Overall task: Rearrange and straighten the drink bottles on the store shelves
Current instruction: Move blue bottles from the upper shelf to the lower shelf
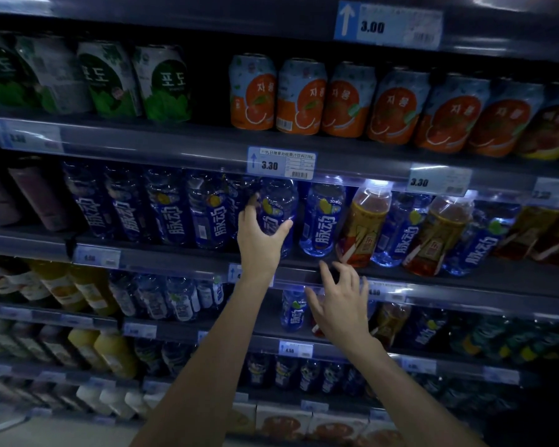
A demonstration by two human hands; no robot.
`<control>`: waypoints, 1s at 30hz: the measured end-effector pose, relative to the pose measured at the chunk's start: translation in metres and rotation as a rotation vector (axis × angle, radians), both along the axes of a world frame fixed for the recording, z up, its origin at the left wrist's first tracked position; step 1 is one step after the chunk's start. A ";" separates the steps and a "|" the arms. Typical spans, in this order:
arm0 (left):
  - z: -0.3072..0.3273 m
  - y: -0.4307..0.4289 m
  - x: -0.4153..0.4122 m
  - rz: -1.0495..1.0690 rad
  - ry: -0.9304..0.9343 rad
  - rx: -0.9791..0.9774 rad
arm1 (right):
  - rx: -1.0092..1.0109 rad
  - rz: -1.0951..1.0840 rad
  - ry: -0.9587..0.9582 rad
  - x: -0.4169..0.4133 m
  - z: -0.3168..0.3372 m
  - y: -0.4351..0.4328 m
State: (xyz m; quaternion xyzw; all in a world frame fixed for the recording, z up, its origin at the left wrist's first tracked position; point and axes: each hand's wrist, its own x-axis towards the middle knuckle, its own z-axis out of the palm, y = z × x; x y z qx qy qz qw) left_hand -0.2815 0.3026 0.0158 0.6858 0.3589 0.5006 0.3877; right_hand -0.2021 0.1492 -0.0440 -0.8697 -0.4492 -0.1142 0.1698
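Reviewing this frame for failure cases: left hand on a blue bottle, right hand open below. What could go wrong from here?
1. The left hand wraps the blue bottle low down, near the shelf edge; a pull could tip it off.
2. The next blue bottle and the amber tea bottle lean beside it; a nudge could knock them over.
3. The right hand is open, holding nothing, and may be too low to catch a fall.

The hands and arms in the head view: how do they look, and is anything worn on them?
Both arms are bare up to the frame's bottom edge: no sleeves show. The left hand and the right hand have no gloves. I see no watch, bracelet or ring, though the dim picture could hide a thin one.
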 end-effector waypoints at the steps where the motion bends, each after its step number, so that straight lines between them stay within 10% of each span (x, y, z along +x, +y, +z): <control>1: -0.006 0.000 -0.002 -0.010 0.022 -0.022 | -0.003 0.002 0.000 0.000 0.000 0.000; 30: -0.023 -0.007 0.004 0.149 0.355 -0.029 | 0.021 0.012 -0.029 0.005 -0.002 0.003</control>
